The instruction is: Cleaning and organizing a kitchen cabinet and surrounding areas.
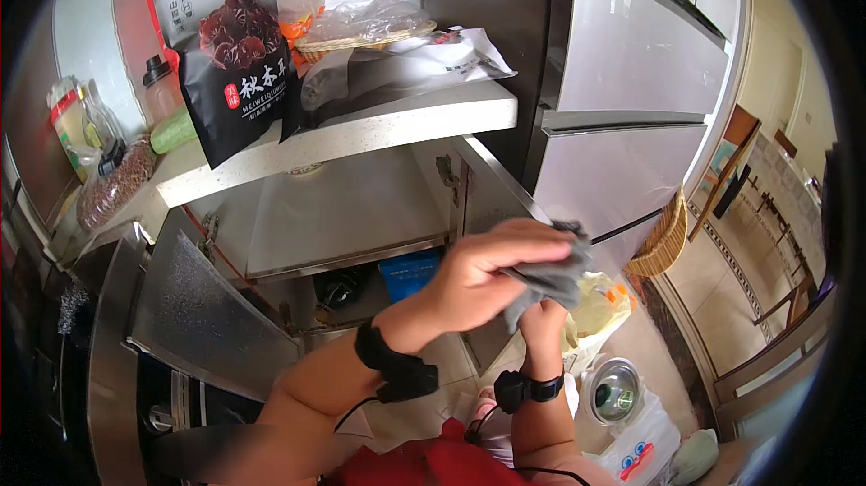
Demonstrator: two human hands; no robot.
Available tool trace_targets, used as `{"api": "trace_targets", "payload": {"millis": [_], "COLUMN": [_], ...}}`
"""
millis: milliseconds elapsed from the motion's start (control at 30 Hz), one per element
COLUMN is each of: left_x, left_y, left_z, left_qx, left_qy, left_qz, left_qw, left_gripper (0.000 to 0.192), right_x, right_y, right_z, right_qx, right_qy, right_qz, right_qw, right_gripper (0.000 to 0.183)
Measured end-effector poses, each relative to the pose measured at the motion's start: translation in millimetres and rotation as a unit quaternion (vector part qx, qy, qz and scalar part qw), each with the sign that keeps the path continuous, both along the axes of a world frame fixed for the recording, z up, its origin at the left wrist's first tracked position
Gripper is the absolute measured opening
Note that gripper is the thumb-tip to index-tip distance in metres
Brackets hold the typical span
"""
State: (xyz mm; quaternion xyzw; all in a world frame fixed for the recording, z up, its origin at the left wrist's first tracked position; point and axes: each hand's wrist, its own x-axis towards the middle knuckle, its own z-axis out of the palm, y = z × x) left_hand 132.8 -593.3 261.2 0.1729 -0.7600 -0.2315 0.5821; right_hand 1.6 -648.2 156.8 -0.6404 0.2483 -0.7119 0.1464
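A crumpled grey cloth is in my left hand, pinched between thumb and fingers near the top outer corner of the right cabinet door. My right hand is just below, closed at the lower part of the same cloth; its fingertips are hidden. The door stands swung out under the white countertop. Behind my left forearm lies the open cabinet, with its shelf showing. The left cabinet door is swung out too, its inner face covered in droplets or specks.
A black food bag overhangs the counter's front edge, beside a wicker tray of plastic bags. A blue package sits in the lower cabinet. By my feet are a yellowish plastic bag and a metal bowl. The refrigerator stands right.
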Motion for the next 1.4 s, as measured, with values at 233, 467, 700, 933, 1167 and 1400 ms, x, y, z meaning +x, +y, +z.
{"api": "trace_targets", "payload": {"millis": [233, 467, 700, 933, 1167, 1400], "left_x": [64.2, 7.1, 15.2, 112.0, 225.5, 301.8], "left_y": [-72.0, -45.4, 10.2, 65.3, 150.0, 131.8], "left_z": [-24.4, -59.5, -77.8, -22.9, 55.9, 157.0], "left_qx": [0.115, 0.028, 0.162, 0.13, -0.248, -0.209], "left_qy": [0.37, 0.137, 0.08, 0.262, 0.01, 0.312], "left_qz": [0.204, 0.365, 0.111, 0.292, 0.747, 0.523], "left_qw": [0.899, 0.921, 0.977, 0.911, 0.617, 0.765], "left_gripper": [0.039, 0.039, 0.029, 0.029, 0.032, 0.021], "right_x": [-5.4, 0.0, -2.9, -10.0, -16.7, -29.0], "right_y": [17.9, 9.2, 13.8, 22.6, 44.2, 67.2], "right_z": [18.9, 9.6, 11.4, 12.4, 10.3, 13.6], "right_qx": [0.204, 0.156, 0.166, 0.207, 0.181, 0.183], "right_qy": [0.032, 0.003, -0.016, -0.077, -0.064, -0.037], "right_qz": [0.073, 0.044, 0.109, 0.119, 0.113, 0.088], "right_qw": [0.976, 0.987, 0.98, 0.968, 0.975, 0.978], "right_gripper": [0.019, 0.014, 0.025, 0.04, 0.038, 0.036]}}
